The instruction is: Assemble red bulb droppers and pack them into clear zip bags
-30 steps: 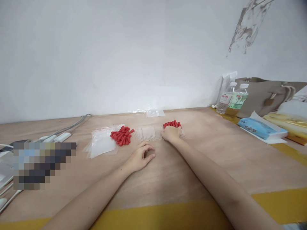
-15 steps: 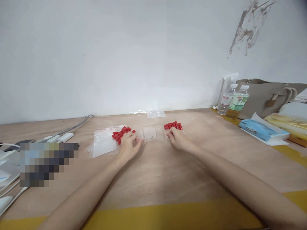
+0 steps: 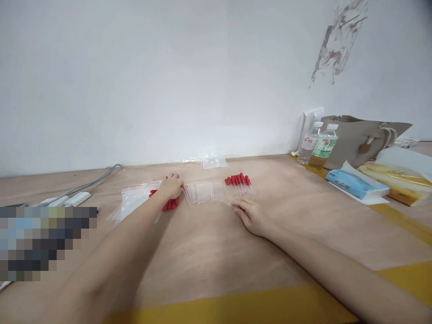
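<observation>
the left hand [image 3: 171, 186] lies over the heap of loose red rubber bulbs [image 3: 168, 204], fingers curled down onto it; whether it pinches one cannot be told, since the hand covers most of the heap. the heap sits on the edge of a stack of clear zip bags [image 3: 132, 203], which spreads out toward 9 o'clock from the hand. just at 3 o'clock of the left hand lies a row of bare clear pipette tubes [image 3: 200, 193], side by side on the wooden table [image 3: 209, 252].

the right hand [image 3: 251, 216] rests palm down on the table, fingers loosely together and pointing to 10 o'clock. its fingertips [image 3: 236, 204] touch one clear tube [image 3: 225, 203] lying alone; the grip is too small to read as a pinch. at 12 o'clock of this hand, near but apart, stands a neat row of finished droppers with red bulbs [image 3: 239, 181].

farther at 12 o'clock, by the wall, lies another small clear bag [image 3: 213, 162]. at 2 o'clock, well apart, are two water bottles [image 3: 317, 143], a beige handbag [image 3: 362, 139] and a blue tissue pack [image 3: 354, 184]. at 9 o'clock grey cables [image 3: 86, 186] run along the table.
</observation>
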A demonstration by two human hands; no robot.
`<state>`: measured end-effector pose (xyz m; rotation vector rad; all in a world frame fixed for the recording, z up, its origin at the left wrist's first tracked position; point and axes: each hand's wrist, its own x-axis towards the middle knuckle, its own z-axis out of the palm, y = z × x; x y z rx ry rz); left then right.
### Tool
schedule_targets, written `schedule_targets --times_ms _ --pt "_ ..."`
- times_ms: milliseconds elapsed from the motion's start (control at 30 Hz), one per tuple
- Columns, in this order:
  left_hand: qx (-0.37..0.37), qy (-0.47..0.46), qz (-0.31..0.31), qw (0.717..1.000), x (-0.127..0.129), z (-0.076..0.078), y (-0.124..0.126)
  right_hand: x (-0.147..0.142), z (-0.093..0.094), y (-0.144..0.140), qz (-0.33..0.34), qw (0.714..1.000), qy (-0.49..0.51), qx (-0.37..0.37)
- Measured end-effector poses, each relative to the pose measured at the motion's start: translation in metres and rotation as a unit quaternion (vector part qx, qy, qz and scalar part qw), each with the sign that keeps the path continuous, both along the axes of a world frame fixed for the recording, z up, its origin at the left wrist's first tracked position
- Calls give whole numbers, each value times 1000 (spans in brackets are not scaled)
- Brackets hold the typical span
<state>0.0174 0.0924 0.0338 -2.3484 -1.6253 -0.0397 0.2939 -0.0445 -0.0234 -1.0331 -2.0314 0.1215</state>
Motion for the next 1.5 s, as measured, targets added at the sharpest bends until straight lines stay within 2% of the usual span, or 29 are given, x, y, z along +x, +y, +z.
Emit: schedule_targets --times_ms 233,333,400,500,633,700,733,867,1033,1167,1267,1400,1500 --pt "34 -69 10 997 -1 8 -5 0 -1 -2 -10 1000 7 -17" --pt "72 -169 2 983 -1 9 -17 0 1 -3 -22 1000 10 -19" --pt "74 -316 -31 945 2 4 -33 0 2 -3 -32 999 14 -18" --pt "1 -508 -96 856 13 -12 -64 -2 1 -2 -32 999 18 -21" --pt "-141 -613 -104 770 32 -32 -103 -7 0 -2 -29 999 15 -5" --pt "-182 -637 -96 743 40 -39 -113 -11 0 -4 -20 1000 10 2" --pt "-192 -640 -95 738 42 -42 -116 -13 1 -5 -15 1000 7 2" --pt "-208 -617 -108 751 45 -53 -118 -20 2 -9 -4 1000 5 -6" --pt "-224 -641 -139 721 43 -59 -116 -25 2 -9 5 1000 17 -3" --pt "-229 -635 -166 719 44 -59 -116 -26 2 -9 8 1000 13 -13" --pt "-236 -613 -178 733 44 -56 -118 -27 3 -10 21 999 18 -34" --pt "-222 -557 -189 778 45 -52 -121 -26 4 -10 45 997 27 -51" --pt "-217 -548 -191 785 44 -51 -122 -25 4 -9 62 995 26 -70"
